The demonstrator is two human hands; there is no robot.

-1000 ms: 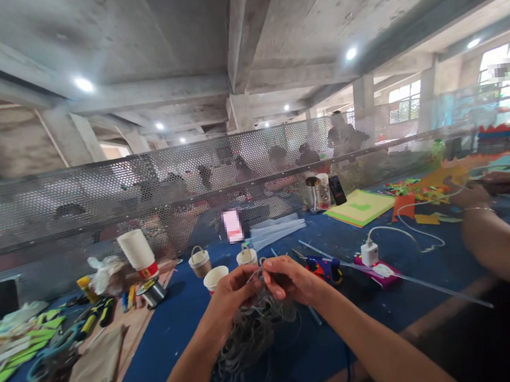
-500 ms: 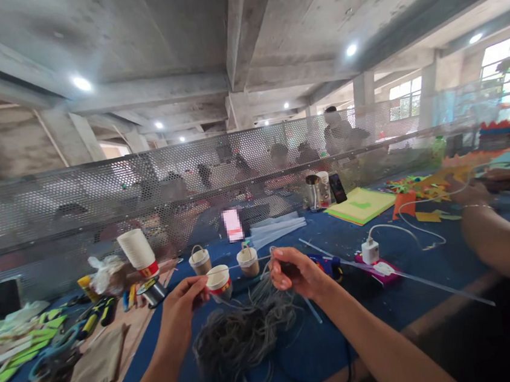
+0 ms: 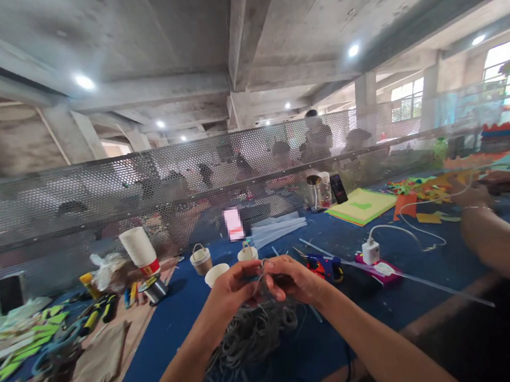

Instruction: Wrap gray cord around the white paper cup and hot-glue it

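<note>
Honestly, both hands meet over the loose tangled heap of grey cord (image 3: 253, 343) on the blue table cover (image 3: 170, 339). The left hand (image 3: 231, 290) and right hand (image 3: 294, 281) each pinch 1 strand, I think; it's blurry. Best to keep tension short and work near the fingertips.

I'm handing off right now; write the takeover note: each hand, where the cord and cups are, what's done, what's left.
Left hand: fingers pinched on a strand of grey cord, close against the right hand.
Right hand: pinched on the same strand.
Grey cord tangle: loose heap on the blue table cover, under both hands.
Cups: one plain paper cup just beyond the left hand; two small cups with handles behind it; a cup stack further left. Glue gun right of the hands.
Done: two cups carry handles.
Left: the strand is not cut or attached; the plain cup has no handle.
</note>
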